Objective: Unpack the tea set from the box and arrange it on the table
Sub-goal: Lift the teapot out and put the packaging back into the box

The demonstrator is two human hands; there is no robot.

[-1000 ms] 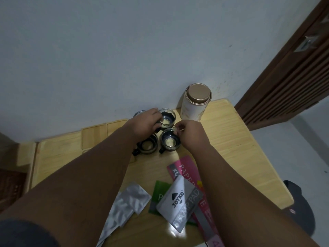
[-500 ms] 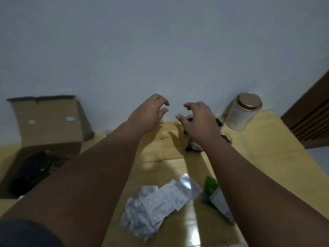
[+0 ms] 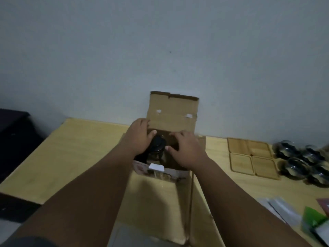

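Note:
An open cardboard box (image 3: pixel 173 111) stands on the wooden table (image 3: pixel 71 154), its back flap upright against the wall. Inside sits a dark teapot with a round black lid (image 3: pixel 157 144). My left hand (image 3: pixel 139 136) is at the pot's left side, thumb curved over the lid's far edge and fingers curling down into the box. My right hand (image 3: pixel 187 150) hovers on the pot's right side with fingers spread and thumb beside the lid. To the right lie several square wooden coasters (image 3: pixel 252 157) and several dark glass cups (image 3: pixel 302 161).
A white tag (image 3: pixel 156 167) sits on the box's near inner edge. Silver packets (image 3: pixel 284 211) and a green packet (image 3: pixel 313 218) lie at the table's right front. Dark furniture (image 3: pixel 14 139) stands left of the table. The wall runs right behind the box.
My view swung left from the cups to the box. Both hands left the cups, crossed over the coasters and now reach into the box at the teapot.

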